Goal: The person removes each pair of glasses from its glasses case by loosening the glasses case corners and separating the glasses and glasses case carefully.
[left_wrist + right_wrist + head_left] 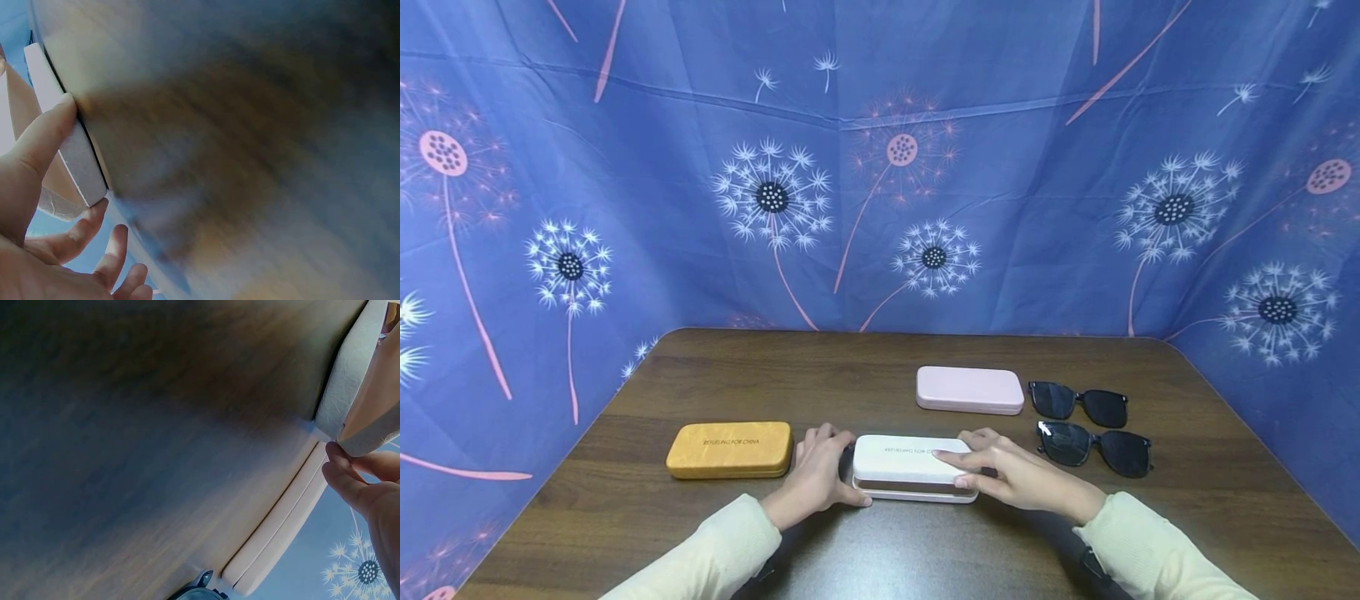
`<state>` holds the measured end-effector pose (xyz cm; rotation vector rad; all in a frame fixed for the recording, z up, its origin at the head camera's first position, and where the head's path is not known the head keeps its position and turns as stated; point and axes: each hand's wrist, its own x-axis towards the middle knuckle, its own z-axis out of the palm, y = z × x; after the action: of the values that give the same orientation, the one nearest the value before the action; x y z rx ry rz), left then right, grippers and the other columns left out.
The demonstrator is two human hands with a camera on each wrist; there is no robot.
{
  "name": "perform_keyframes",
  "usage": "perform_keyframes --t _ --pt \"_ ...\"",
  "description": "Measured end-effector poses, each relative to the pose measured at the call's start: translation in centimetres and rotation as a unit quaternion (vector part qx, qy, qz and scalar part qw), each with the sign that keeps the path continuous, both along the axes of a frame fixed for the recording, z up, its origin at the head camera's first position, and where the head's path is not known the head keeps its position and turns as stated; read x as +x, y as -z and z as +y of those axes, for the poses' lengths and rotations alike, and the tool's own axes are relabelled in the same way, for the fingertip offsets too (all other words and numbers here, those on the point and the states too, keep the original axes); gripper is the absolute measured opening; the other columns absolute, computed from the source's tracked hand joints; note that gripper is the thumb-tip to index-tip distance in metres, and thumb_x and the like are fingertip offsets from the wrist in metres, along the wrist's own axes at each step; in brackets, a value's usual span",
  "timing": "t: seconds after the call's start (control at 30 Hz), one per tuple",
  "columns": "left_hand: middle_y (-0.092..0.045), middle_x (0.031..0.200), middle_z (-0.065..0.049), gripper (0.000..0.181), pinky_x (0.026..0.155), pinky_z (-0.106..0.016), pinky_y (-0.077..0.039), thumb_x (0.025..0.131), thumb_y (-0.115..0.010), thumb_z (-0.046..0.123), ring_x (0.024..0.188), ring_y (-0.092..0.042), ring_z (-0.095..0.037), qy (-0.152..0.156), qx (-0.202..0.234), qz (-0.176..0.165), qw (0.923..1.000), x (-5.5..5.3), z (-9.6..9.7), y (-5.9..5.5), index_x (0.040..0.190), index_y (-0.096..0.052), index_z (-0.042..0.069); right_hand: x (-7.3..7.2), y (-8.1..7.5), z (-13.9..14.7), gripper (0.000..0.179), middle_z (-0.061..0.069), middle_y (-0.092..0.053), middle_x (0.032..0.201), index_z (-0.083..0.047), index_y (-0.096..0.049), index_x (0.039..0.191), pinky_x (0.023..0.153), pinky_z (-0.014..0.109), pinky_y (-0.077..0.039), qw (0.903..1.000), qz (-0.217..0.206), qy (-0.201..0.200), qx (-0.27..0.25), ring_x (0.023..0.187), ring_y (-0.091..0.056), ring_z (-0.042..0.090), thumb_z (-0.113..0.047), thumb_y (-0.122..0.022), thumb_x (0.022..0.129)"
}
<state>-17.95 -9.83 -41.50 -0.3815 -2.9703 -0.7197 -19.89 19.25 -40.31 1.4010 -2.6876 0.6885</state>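
Note:
A white glasses case (898, 457) lies in front of me with its lid part-way raised, leaving a gap along the near side. My left hand (820, 471) grips the left end of its base, thumb at the front edge and fingers round the back. In the left wrist view that thumb presses on the base (84, 159). At the other end, my right hand (1011, 473) holds the lid, index finger on top and thumb by its near edge. The right wrist view has fingertips at the corner of the lid (372, 434). Most of the case's inside is hidden.
A yellow glasses case (730, 454) stands left of my left hand on the wooden table (805, 375). Behind the white case is a closed pink case (970, 389). Two pairs of dark sunglasses (1056, 401) lie at the right, and a blue dandelion-print cloth (1037, 275) hangs behind.

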Motion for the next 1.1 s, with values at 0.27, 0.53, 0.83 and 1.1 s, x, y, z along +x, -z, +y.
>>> perform_keyframes --t 0.27,0.53,0.83,1.1 --pt "-0.052 0.102 -0.012 0.076 0.079 -0.043 -0.036 0.041 -0.090 0.036 0.099 -0.044 -0.032 0.001 -0.002 -0.001 1.0000 -0.1 0.0 -0.1 0.105 -0.061 0.006 0.1 0.1 0.0 0.039 0.019 -0.056 0.123 -0.023 -0.054 0.128 0.077 0.048 -0.047 1.0000 0.008 -0.005 -0.002 0.105 -0.053 0.027 -0.032 -0.053 0.090" --pt "-0.051 0.103 -0.012 0.076 0.081 -0.044 -0.035 0.043 -0.089 0.036 0.101 -0.043 -0.033 -0.002 -0.012 -0.004 0.9999 0.0 0.1 -0.1 0.107 -0.061 0.008 0.2 0.4 -0.2 0.039 0.015 -0.059 0.121 -0.021 -0.055 0.127 0.077 0.047 -0.049 0.9997 0.022 -0.005 -0.004 0.109 -0.052 0.033 -0.032 -0.054 0.089" --pt "-0.051 0.106 -0.015 0.075 0.084 -0.046 -0.035 0.045 -0.089 0.037 0.103 -0.043 -0.034 -0.002 -0.022 -0.014 0.9996 0.1 0.1 -0.1 0.107 -0.060 0.007 0.5 1.1 -0.3 0.044 0.028 -0.055 0.120 -0.020 -0.056 0.126 0.069 0.037 -0.053 0.9976 0.066 -0.013 -0.016 0.104 -0.053 0.035 -0.029 -0.063 0.083" --pt "-0.051 0.106 -0.015 0.075 0.084 -0.046 -0.035 0.046 -0.088 0.038 0.105 -0.042 -0.035 -0.002 -0.028 -0.015 0.9995 0.1 0.2 -0.2 0.108 -0.060 0.007 0.7 1.2 -0.3 0.046 0.026 -0.054 0.123 -0.025 -0.058 0.124 0.074 0.043 -0.052 0.9987 0.047 0.018 -0.005 0.109 -0.052 0.037 -0.035 -0.066 0.079"
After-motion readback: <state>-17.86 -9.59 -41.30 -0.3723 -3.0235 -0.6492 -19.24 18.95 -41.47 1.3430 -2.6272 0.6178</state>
